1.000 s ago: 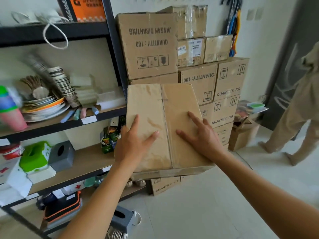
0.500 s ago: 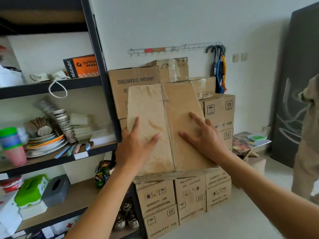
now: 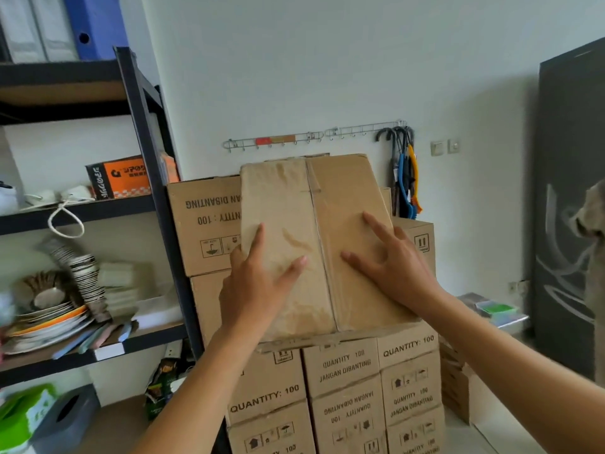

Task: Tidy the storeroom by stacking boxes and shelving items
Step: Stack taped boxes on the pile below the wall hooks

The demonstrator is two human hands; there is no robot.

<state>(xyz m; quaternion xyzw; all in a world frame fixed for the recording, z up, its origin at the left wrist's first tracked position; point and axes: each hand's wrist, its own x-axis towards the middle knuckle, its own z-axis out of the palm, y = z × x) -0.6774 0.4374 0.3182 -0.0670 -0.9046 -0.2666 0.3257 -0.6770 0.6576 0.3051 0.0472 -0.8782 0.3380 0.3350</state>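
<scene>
Two hands on one box. Left hand (image 3: pixel 258 283) and right hand (image 3: pixel 396 270) both lie flat on the near face of the plain cardboard box (image 3: pixel 284 198), fingers straight and spread, pressing, nothing pinched. The left one sits close to the box's left edge.

Box is held up at chest level, taped seam running top to bottom, directly in front of the carton stack (image 3: pixel 268 398). Its lower edge overlaps the tops of the front cartons. Cannot tell whether it already rests on them or is borne by the hands alone.

Progress, as judged: stacking is well along, with several printed cartons standing in neat columns against the wall. This box is not clearly seated yet. Left to do: settle it, square it with the rest. Shelving looks largely untouched.

Left of the stack, the black shelf rack (image 3: pixel 154 204) stands just beside the cartons, leaving little room on that side. It carries loose plates (image 3: pixel 49 322), a leaning column of paper cups (image 3: pixel 82 267), an orange packet (image 3: pixel 121 175), and tissue boxes (image 3: pixel 65 417) low down.

Behind, a large upside-down carton (image 3: pixel 203 231) blocks the rear left. On the wall hang a hook rail (image 3: pixel 314 139) and umbrellas (image 3: pixel 404 172). At the far right edge, another person's beige clothing (image 3: pixel 594 224) shows by a dark panel (image 3: pixel 569 158).
</scene>
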